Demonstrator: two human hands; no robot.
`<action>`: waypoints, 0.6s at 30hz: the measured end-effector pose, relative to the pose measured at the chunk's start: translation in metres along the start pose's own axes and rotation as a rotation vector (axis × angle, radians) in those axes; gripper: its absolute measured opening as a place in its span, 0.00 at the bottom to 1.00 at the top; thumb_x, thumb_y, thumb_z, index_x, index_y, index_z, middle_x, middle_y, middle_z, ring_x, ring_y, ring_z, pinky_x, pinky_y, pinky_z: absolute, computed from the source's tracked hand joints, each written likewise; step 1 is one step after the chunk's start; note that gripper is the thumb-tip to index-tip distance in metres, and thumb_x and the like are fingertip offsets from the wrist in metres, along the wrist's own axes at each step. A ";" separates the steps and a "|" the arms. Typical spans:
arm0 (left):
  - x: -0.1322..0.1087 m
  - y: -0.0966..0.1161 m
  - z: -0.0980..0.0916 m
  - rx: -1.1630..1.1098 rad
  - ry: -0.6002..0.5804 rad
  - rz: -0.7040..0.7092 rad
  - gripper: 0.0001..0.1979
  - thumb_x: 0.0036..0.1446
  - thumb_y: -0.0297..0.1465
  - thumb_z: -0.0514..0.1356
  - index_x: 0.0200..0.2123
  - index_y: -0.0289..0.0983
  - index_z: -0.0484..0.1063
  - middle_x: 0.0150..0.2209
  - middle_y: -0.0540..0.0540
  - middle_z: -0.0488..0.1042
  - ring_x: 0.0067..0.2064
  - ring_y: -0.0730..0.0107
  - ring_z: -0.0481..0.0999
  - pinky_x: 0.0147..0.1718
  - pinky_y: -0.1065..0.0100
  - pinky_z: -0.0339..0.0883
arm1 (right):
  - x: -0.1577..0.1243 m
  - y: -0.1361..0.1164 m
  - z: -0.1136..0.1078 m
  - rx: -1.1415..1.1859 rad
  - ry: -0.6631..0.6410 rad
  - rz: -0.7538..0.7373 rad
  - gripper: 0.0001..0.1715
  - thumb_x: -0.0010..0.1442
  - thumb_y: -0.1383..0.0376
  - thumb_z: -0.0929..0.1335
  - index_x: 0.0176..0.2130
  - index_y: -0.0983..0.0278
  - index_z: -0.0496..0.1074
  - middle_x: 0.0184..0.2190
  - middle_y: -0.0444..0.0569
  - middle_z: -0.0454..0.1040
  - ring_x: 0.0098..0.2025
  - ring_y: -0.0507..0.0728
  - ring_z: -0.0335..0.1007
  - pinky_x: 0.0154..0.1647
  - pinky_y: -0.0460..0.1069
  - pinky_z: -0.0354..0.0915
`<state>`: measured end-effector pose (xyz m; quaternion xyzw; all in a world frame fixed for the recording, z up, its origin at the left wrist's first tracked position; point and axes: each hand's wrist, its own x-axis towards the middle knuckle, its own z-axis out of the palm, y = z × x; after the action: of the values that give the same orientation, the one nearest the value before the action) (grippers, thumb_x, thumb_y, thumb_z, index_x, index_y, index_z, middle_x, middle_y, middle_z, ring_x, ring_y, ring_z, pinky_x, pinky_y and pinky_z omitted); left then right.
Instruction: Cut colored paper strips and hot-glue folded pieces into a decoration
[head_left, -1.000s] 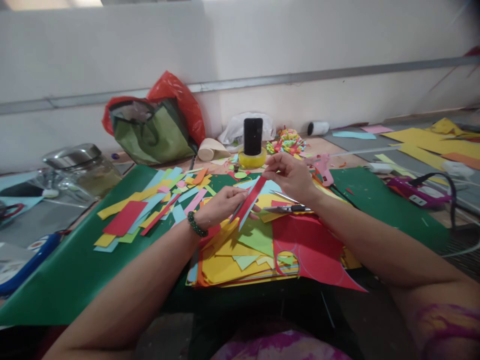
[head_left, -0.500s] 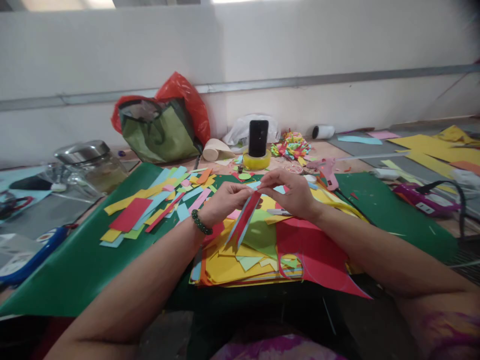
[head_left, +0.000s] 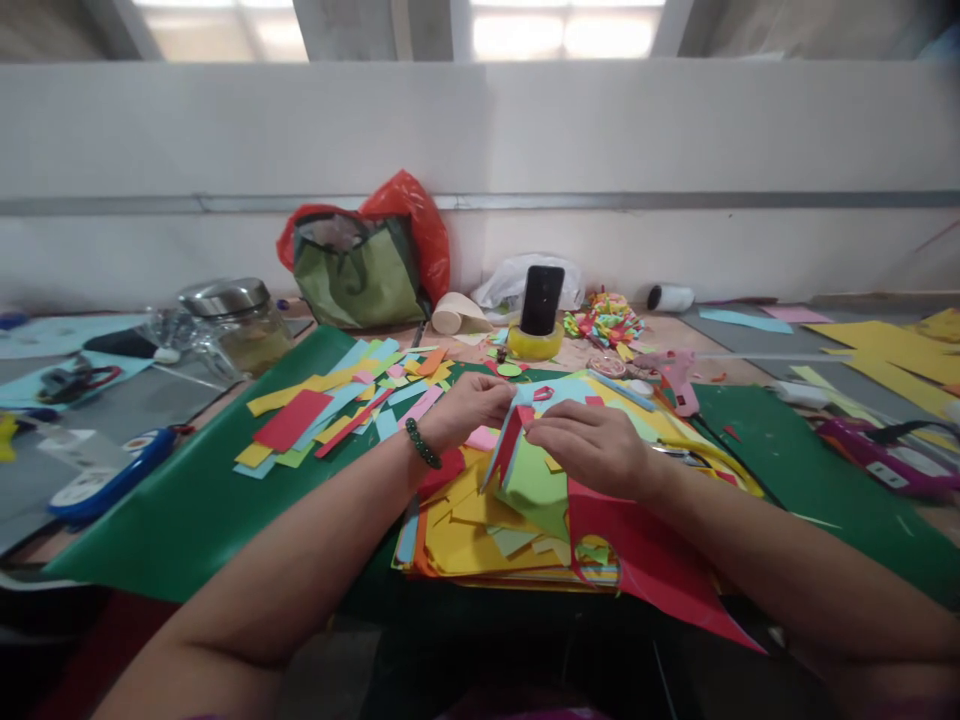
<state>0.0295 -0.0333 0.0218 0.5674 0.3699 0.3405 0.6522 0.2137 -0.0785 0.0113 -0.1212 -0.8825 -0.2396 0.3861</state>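
Note:
Both my hands meet over a pile of coloured paper sheets [head_left: 487, 525] on a green mat [head_left: 187, 500]. My left hand [head_left: 469, 405], with a green bead bracelet at the wrist, pinches the top of a red and light blue paper strip [head_left: 508, 448]. My right hand [head_left: 589, 445] is closed on the same strip from the right, its fingers bent over it. The strip hangs folded between the two hands, just above a green sheet [head_left: 536, 480]. A large red sheet [head_left: 652, 560] lies under my right forearm.
Cut paper scraps [head_left: 337, 405] are strewn on the mat to the left. A black phone [head_left: 541, 300] stands in a yellow tape roll. Behind are a red and green bag [head_left: 360, 260], a glass jar [head_left: 236, 325] and a pink glue gun [head_left: 675, 372]. Yellow sheets [head_left: 892, 350] lie far right.
My hands have come down and closer together on the strip, which now looks folded and shorter. The view has tilted upward and shifted, so things sit lower and more to the right.

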 end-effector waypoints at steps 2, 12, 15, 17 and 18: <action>0.001 -0.001 -0.001 0.001 0.036 -0.005 0.15 0.49 0.34 0.66 0.17 0.33 0.66 0.18 0.50 0.71 0.21 0.77 0.70 0.25 0.73 0.65 | 0.002 -0.002 -0.002 -0.042 -0.035 -0.058 0.12 0.64 0.74 0.62 0.40 0.62 0.73 0.31 0.49 0.80 0.34 0.55 0.75 0.33 0.48 0.72; 0.009 0.001 -0.014 0.004 0.175 -0.012 0.14 0.56 0.26 0.57 0.19 0.34 0.64 0.17 0.52 0.68 0.19 0.79 0.68 0.25 0.74 0.65 | 0.010 -0.016 -0.006 0.023 -0.086 -0.170 0.14 0.68 0.73 0.58 0.39 0.70 0.71 0.32 0.53 0.80 0.33 0.55 0.73 0.32 0.48 0.69; 0.010 0.005 -0.017 0.002 0.224 -0.015 0.14 0.56 0.24 0.57 0.18 0.34 0.63 0.17 0.52 0.68 0.20 0.78 0.69 0.26 0.74 0.66 | 0.010 -0.019 -0.008 0.067 -0.094 -0.173 0.14 0.68 0.73 0.57 0.40 0.70 0.71 0.33 0.55 0.79 0.34 0.55 0.74 0.33 0.49 0.70; 0.010 0.006 -0.017 0.013 0.229 -0.004 0.14 0.56 0.25 0.58 0.18 0.34 0.63 0.17 0.51 0.69 0.20 0.77 0.70 0.26 0.73 0.67 | 0.009 -0.018 -0.008 0.085 -0.079 -0.159 0.13 0.68 0.73 0.58 0.42 0.71 0.70 0.33 0.55 0.79 0.34 0.56 0.74 0.33 0.49 0.70; 0.009 0.006 -0.016 0.020 0.220 0.007 0.14 0.55 0.26 0.59 0.18 0.34 0.64 0.18 0.51 0.70 0.21 0.77 0.71 0.26 0.73 0.67 | 0.008 -0.018 -0.007 0.094 -0.062 -0.145 0.12 0.67 0.73 0.58 0.42 0.70 0.70 0.33 0.54 0.80 0.34 0.56 0.75 0.33 0.49 0.70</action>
<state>0.0197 -0.0165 0.0251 0.5345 0.4407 0.3992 0.6006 0.2054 -0.0968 0.0156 -0.0458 -0.9109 -0.2213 0.3453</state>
